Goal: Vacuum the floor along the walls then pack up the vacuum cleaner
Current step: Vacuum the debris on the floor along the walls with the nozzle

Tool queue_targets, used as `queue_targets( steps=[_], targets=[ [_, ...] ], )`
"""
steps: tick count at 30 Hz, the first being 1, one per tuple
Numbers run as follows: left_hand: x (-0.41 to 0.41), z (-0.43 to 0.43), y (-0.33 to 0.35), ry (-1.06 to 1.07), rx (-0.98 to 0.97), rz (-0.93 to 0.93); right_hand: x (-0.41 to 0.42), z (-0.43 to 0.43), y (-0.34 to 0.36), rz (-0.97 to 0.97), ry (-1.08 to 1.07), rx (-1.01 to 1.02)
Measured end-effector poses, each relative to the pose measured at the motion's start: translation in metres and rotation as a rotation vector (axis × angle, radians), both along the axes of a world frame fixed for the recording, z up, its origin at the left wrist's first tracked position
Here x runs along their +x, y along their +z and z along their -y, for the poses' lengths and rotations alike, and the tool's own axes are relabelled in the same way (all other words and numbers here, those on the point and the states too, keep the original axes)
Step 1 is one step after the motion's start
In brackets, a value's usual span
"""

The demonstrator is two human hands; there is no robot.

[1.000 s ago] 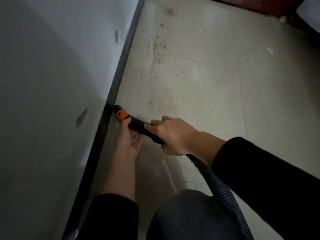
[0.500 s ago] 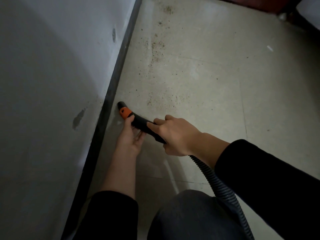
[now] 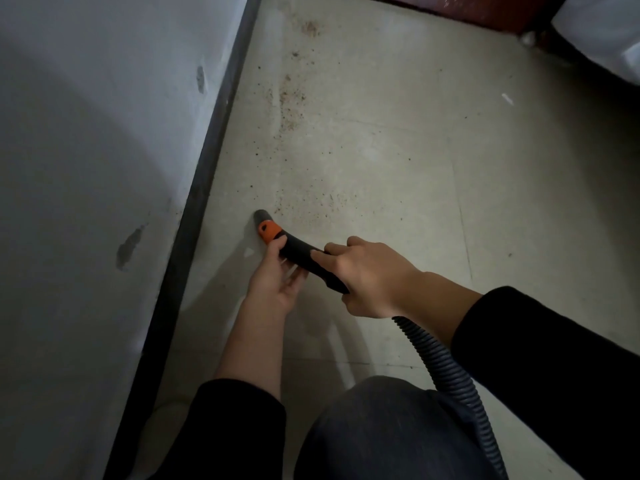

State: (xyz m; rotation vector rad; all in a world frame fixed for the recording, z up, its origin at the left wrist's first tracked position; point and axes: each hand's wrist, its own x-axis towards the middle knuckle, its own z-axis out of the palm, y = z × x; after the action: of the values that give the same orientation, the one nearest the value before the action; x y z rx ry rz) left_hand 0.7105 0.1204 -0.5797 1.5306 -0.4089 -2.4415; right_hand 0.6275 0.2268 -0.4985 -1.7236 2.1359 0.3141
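Head view: the right hand (image 3: 367, 275) has its fingers curled round the black grip of the vacuum nozzle (image 3: 301, 252). The left hand (image 3: 277, 275) lies palm up under the tube and pinches it just behind the orange collar (image 3: 269, 232). The mouth of the nozzle is a little past the left fingertips and appears to meet the floor (image 3: 398, 168).

What could go wrong: the mouth sits apart from the skirting board (image 3: 207, 161), which runs to the left of the left fingers. A strip along the wall (image 3: 86, 150) may be missed if the tip is not steered back that way. The dirt specks (image 3: 291, 98) lie ahead of and to the right of the fingertips, so a fast push could scatter them rather than lift them. The hose (image 3: 446, 372) bends sharply behind the right wrist and passes beside the knee (image 3: 374, 427); it might kink or snag there and jerk the tip off line.

The nozzle is a short, curved black tube with a grey round mouth. The hose is ribbed, dark and plainly flexible.
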Motion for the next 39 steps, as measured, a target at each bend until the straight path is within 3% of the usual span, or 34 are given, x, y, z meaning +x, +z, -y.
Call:
queue_targets(
  steps=[39],
  targets=[
    [-0.037, -0.084, 0.0, -0.311, -0.03, -0.045, -0.029, -0.109, -0.003, -0.048, -0.126, 0.048]
  ],
)
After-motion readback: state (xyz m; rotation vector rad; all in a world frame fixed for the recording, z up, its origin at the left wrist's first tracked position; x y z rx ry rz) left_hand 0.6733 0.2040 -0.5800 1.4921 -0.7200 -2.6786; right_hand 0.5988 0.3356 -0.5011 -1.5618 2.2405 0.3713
